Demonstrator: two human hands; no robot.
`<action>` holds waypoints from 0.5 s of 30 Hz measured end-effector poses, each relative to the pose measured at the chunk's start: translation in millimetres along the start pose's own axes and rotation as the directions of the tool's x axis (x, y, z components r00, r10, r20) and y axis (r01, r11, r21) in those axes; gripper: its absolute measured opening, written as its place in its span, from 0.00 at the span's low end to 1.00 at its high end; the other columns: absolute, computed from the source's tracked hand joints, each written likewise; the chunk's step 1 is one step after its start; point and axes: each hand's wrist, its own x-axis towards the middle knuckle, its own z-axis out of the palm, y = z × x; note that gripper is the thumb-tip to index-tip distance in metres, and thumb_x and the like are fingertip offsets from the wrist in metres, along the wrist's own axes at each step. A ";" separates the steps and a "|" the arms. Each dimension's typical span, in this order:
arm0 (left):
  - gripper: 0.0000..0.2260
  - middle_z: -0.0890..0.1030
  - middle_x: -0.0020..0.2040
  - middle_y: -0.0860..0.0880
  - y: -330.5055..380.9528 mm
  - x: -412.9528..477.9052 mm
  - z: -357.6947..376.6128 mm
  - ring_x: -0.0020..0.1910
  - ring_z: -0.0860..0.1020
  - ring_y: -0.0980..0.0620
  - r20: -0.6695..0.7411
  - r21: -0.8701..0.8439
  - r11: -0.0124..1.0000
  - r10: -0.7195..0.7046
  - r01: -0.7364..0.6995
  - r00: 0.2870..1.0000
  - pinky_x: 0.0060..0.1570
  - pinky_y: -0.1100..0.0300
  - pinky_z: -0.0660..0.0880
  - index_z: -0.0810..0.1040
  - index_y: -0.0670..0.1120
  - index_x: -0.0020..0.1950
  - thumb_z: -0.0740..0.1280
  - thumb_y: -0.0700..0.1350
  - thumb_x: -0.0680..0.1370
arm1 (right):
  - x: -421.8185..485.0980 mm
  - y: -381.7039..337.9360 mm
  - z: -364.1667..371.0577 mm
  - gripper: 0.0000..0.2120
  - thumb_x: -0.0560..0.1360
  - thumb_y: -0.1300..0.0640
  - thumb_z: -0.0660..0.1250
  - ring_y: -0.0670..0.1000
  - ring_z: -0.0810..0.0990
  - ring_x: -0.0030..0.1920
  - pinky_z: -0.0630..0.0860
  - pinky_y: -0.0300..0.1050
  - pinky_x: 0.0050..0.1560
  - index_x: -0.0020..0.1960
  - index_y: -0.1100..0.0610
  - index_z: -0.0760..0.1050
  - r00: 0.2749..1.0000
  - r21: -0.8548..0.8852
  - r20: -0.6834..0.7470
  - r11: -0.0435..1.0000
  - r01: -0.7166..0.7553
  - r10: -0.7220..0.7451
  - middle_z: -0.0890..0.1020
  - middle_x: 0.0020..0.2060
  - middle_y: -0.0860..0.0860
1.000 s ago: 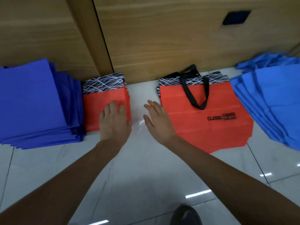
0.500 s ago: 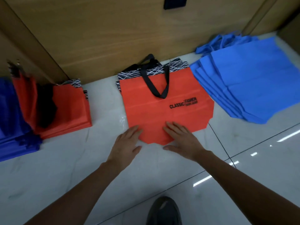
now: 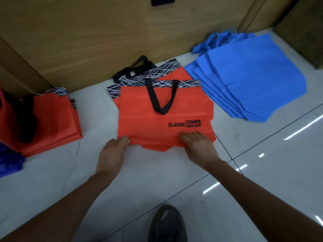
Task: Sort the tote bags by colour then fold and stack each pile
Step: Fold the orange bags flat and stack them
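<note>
Since half a second ago the top red tote bag (image 3: pixel 153 119) has come away from the ones beneath it: its near edge is now lifted and drawn toward the person, so its patterned top band sits nearer than the bands of the red bags below (image 3: pixel 174 74), which now show behind it and along its right side. Both hands have shifted from lying flat on the bag to gripping its near edge.

The left hand (image 3: pixel 113 152) is closed on the bag's near left corner, fingers curled at the edge with the thumb on top. The right hand (image 3: pixel 199 147) pinches the near right part of the edge, fingers lying on the red cloth just below the printed words "CLASSIC FASHION". How much of the fingers reaches under the cloth cannot be told.

The bag's black handle (image 3: pixel 162 100) lies in a loop on its upper face. Another black handle (image 3: pixel 138 67) from the bags underneath lies behind it, against the wooden wall panel (image 3: pixel 104 41).

To the left of the held bag, apart from it, stands the stack of folded red bags (image 3: pixel 56 117) with something dark lying on its left part. Left of that, at the frame's edge, is a bit of the dark blue bags (image 3: pixel 8 163). To the right of the held bag, with their near corners just beside the lower red bags, the light blue tote bags (image 3: pixel 253 75) lie fanned and unfolded. Everything rests on the pale tiled floor (image 3: pixel 262 172). Nearer than the held bag, a dark shoe (image 3: pixel 167 224) shows at the bottom edge.
</note>
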 end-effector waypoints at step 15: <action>0.13 0.75 0.49 0.73 -32.2 5.3 -28.8 0.50 0.78 0.61 0.157 -0.260 0.965 0.072 -0.029 0.985 0.47 0.71 0.68 0.70 0.59 0.47 0.67 0.41 0.73 | -51.6 28.3 -58.0 0.14 0.72 0.49 0.69 0.43 0.68 0.29 0.64 0.35 0.32 0.34 0.57 0.75 0.866 0.559 0.205 0.672 -0.486 0.456 0.71 0.26 0.44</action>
